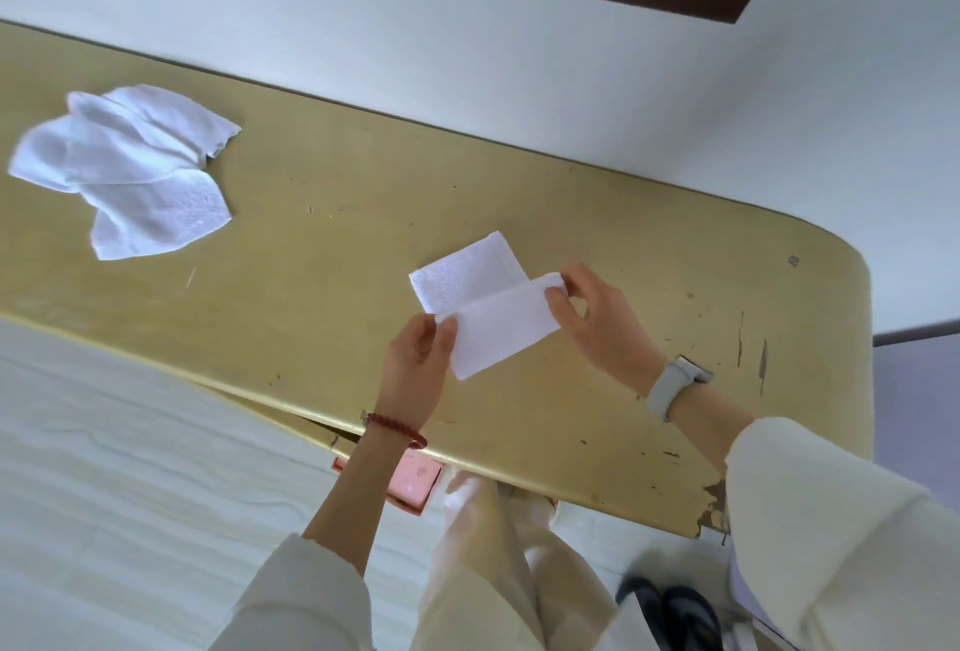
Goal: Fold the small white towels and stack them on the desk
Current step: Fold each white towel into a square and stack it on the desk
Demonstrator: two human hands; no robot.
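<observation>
A small white towel lies partly folded on the yellow desk, its near half lifted over the far half. My left hand pinches the fold's left corner. My right hand pinches the right corner of the same fold. A loose heap of unfolded white towels lies at the desk's far left, well apart from both hands.
The desk runs along a white wall and ends in a rounded corner at the right. A white bed surface sits at lower left. A pink box shows under the desk's front edge. Dark shoes lie on the floor.
</observation>
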